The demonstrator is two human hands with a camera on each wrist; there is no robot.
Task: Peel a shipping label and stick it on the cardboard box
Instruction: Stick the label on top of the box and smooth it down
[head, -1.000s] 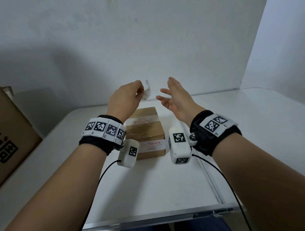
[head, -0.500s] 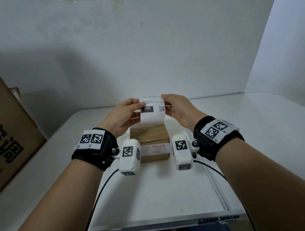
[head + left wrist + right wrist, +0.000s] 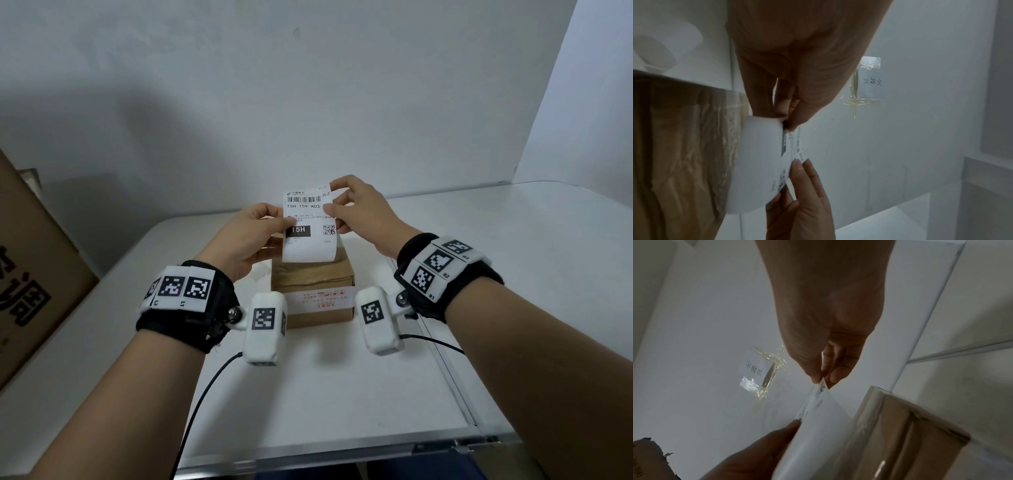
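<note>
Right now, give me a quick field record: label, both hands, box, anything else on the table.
label: shipping label, held upright above the box, print facing the camera, not yet stuck on
left hand: left hand pinches the label's left edge
right hand: right hand pinches the label's upper right corner
box: cardboard box, small, taped, on the white table, under the label
other: large cardboard carton at the left edge

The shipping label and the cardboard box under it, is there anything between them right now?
Nothing. In the head view the shipping label hangs from the left hand and right hand above the cardboard box, its curled lower edge free, not yet stuck down.
</note>
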